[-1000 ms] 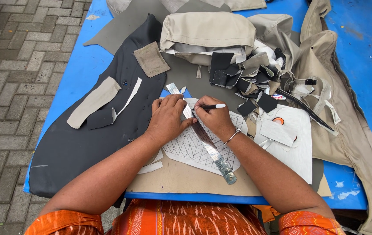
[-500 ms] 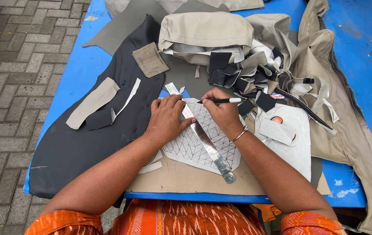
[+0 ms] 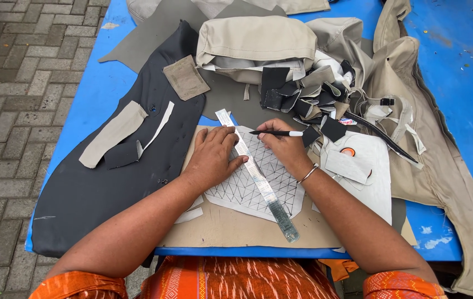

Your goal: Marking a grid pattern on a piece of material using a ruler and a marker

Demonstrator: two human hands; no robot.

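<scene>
Ruler (image 3: 257,174): we see it lying slantwise across the gridded sheet (image 3: 258,185).
Sheet: on a board (image 3: 231,227) at the worktop (image 3: 95,91) near edge.
Left: large panel (image 3: 109,177) (small patches lie on it).
Behind: folded cover (image 3: 256,41), scrap heap (image 3: 308,91) to its right.

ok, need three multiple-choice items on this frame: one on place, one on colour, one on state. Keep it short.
1. Where does the long clear plastic ruler lie?
A. across the white gridded piece
B. on the brick paving
C. on the dark leather sheet

2. What colour is the table top?
A. green
B. blue
C. red

3. What is the right hand doing?
A. resting empty
B. holding scissors
C. holding a black and white pen

Answers: 1 A, the ruler runs diagonally over the grid, pinned by the left hand. 2 B, bare blue shows on both sides. 3 C, the pen sits in its fingers.
</scene>
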